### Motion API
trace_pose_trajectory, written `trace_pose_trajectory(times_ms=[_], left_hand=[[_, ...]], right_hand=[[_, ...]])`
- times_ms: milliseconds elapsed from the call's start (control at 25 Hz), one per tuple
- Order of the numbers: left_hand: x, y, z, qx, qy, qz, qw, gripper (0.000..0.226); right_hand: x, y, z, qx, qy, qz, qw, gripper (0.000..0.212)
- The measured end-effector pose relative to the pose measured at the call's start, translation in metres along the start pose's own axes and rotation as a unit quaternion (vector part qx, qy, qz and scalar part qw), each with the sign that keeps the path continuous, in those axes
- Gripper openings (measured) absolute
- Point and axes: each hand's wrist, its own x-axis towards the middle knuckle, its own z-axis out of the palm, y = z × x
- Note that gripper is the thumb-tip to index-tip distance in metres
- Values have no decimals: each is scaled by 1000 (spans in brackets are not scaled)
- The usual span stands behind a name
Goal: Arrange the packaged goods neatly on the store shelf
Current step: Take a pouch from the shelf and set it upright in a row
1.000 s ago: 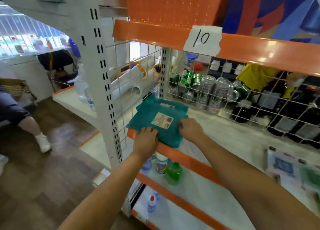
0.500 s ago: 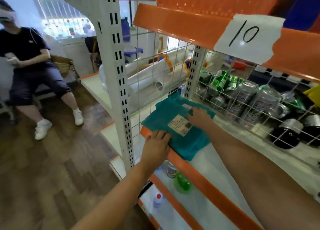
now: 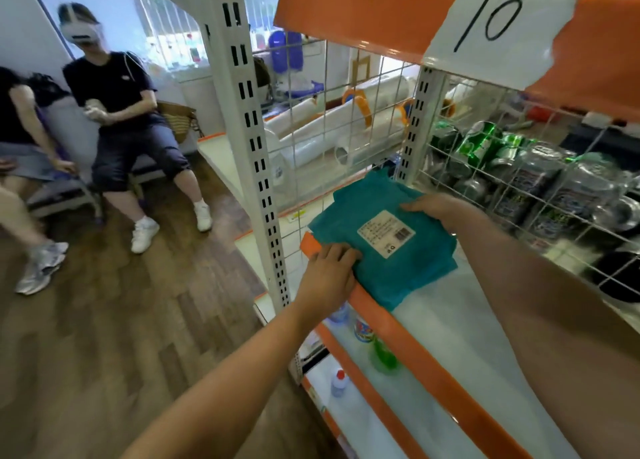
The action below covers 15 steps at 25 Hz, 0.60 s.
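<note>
Teal packet (image 3: 377,237) hides both hands' fingertips, left (image 3: 327,278), right (image 3: 438,209).

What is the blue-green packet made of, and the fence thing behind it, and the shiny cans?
The teal packet looks like soft, matte plastic or fabric wrap: it creases and carries a stuck-on white label. The wire grid seems white-coated metal, thin, stiff rods. The cans look like glossy metal, with bright glints, though they are blurred.
</note>
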Motion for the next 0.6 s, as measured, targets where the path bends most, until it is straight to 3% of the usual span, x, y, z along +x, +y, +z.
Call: trace_pose_trajectory(times_ms=[120,280,600], left_hand=[[5,-1,-7,0,-8,-21,1000,47],[9,-14,-13,-4,6,-38,999,30],[7,-33,-38,-30,-42,7,999,32]], right_hand=[[-17,2,-13,73,22,-7,997,27],[-48,16,-36,160,76,-24,984,35],[-127,58,-26,344,199,-39,917,35]])
